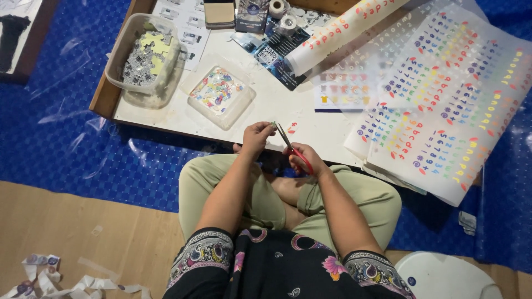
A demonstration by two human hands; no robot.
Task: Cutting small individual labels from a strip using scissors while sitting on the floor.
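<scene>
My right hand (306,159) grips red-handled scissors (292,149), blades pointing up and left over the near edge of the low white table (277,105). My left hand (257,136) pinches a small piece of clear film at the blade tips; the piece is too small to make out. A tiny red cut-out (291,128) lies on the table just past the blades. I sit cross-legged in khaki trousers on a blue mat.
A large clear sheet of coloured letters and numbers (443,99) spreads over the table's right side, with a rolled sheet (343,33) above. Two clear plastic tubs (219,91) (145,55) hold cut pieces. Paper scraps (66,282) lie on the wooden floor. A white stool (443,277) stands bottom right.
</scene>
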